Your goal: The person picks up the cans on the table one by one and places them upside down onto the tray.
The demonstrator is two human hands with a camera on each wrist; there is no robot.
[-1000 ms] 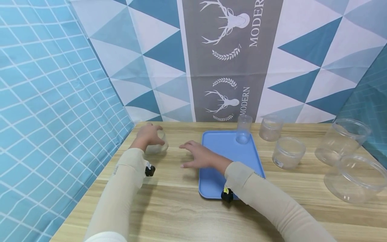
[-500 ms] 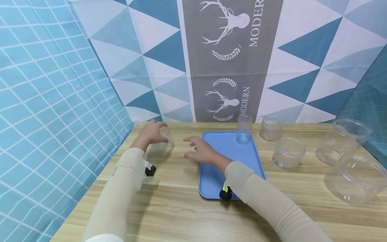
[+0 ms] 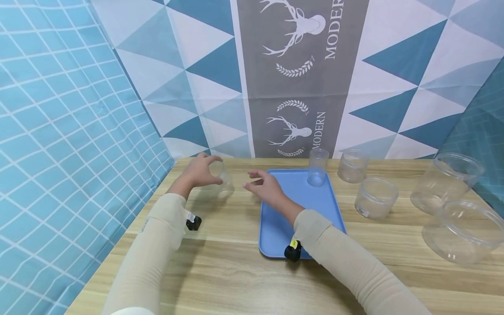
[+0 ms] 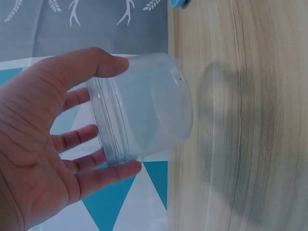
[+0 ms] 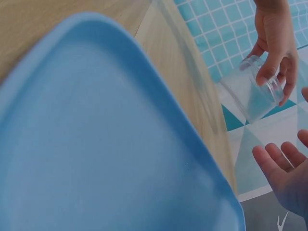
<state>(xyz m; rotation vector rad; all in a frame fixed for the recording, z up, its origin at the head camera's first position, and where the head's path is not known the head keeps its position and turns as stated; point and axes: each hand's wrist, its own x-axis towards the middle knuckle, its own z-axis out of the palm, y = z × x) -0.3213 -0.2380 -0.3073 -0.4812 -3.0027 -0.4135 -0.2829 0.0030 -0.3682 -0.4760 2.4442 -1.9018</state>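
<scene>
The left hand (image 3: 200, 171) grips a clear, cylindrical plastic jar (image 4: 149, 106) around its rim, thumb opposite the spread fingers, above the wood-grain tabletop (image 3: 220, 267) and left of a rectangular blue tray (image 3: 315, 203). The right hand (image 3: 269, 188), thumb and fingers parted and holding nothing, hovers near the tray's left edge.
</scene>
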